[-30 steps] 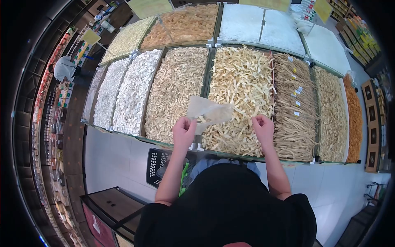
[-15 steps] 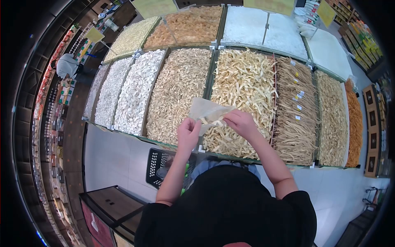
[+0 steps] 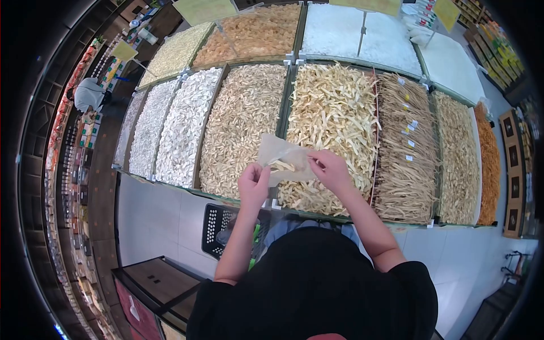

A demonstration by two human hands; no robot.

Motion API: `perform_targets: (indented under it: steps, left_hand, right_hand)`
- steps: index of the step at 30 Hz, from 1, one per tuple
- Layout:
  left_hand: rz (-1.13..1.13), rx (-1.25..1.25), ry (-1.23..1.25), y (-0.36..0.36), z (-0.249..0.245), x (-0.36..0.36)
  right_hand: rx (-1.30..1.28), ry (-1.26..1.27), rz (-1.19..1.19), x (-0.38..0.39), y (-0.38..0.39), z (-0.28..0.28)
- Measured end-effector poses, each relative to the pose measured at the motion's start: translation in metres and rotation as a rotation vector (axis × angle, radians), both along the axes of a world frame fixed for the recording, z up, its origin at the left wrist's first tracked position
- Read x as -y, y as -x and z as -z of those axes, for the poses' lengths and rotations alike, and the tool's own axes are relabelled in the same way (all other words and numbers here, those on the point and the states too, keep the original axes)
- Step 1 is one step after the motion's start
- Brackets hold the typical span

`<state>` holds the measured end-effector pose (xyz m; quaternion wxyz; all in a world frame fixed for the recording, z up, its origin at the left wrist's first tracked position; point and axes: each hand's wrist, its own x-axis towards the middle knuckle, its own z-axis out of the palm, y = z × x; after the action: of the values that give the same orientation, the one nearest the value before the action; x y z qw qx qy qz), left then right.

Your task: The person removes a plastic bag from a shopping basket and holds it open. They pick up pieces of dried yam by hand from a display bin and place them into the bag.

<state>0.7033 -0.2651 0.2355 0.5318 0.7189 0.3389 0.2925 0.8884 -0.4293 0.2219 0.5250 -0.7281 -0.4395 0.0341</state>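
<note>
A translucent plastic bag [image 3: 281, 148] is stretched between my two hands above the front bins, with a few pale dried strips showing in or through it. My left hand [image 3: 253, 182] pinches its left edge between thumb and fingers. At the bag's right side, my right hand [image 3: 330, 169] has its thumb and fingertips closed on the edge. Beneath and behind lies a bin of pale yellow dried strips [image 3: 331, 107]. Left of that is a bin of small beige dried slices [image 3: 243, 107].
Bundled thin brown sticks [image 3: 405, 170] fill the bin to the right. White dried slices [image 3: 184, 136] lie further left, and white crystals [image 3: 357, 34] behind. A dark shopping basket [image 3: 214, 229] stands below the front edge. Another person [image 3: 89, 95] is at the left shelves.
The bag has opened out flatter between my hands, and the strips in it show differently. Both hands have shifted slightly; the view has moved a little.
</note>
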Motion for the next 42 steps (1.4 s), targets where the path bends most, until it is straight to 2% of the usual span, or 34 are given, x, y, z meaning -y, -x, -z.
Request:
perform_targets:
  steps: [3, 5, 8, 11, 14, 17, 20, 23, 29, 32, 35, 38, 42]
  left_hand:
    - [0.004, 0.029, 0.03, 0.002, 0.005, -0.001]
    - [0.029, 0.021, 0.023, 0.003, 0.002, -0.001]
    - [0.041, -0.012, 0.001, 0.005, -0.001, 0.002]
    - [0.036, -0.005, -0.008, 0.004, -0.001, 0.004]
    - [0.041, 0.013, -0.004, 0.003, 0.002, 0.002]
    - [0.032, 0.006, 0.016, 0.003, 0.0, 0.002]
    - [0.042, 0.002, 0.015, 0.002, 0.0, -0.003]
    - [0.06, 0.013, -0.011, 0.002, 0.001, -0.008]
    - [0.073, 0.011, -0.003, -0.001, 0.002, -0.012]
    - [0.062, 0.027, 0.024, -0.003, 0.004, -0.012]
    - [0.053, 0.054, 0.016, -0.006, 0.003, -0.013]
    - [0.047, 0.046, -0.001, -0.005, 0.005, -0.014]
    - [0.035, 0.02, 0.017, -0.006, 0.002, -0.013]
  right_hand:
    - [-0.18, 0.014, 0.189, 0.043, -0.016, 0.034]
    - [-0.133, 0.118, 0.364, 0.073, -0.031, 0.054]
    - [-0.179, 0.325, 0.496, 0.111, -0.055, 0.083]
    - [0.024, 0.393, 0.501, 0.121, -0.071, 0.095]
    - [0.098, 0.419, 0.475, 0.105, -0.081, 0.099]
    - [0.104, 0.504, 0.485, 0.08, -0.084, 0.088]
    - [0.083, 0.754, 0.47, 0.065, -0.091, 0.086]
    - [0.105, 0.782, 0.474, 0.063, -0.094, 0.094]
    - [0.1, 0.713, 0.545, 0.07, -0.096, 0.097]
    - [0.126, 0.475, 0.617, 0.077, -0.086, 0.085]
    - [0.124, 0.292, 0.584, 0.079, -0.075, 0.064]
    - [-0.13, 0.192, 0.486, 0.066, -0.045, 0.015]
    - [0.013, 0.168, 0.21, 0.048, -0.018, -0.028]
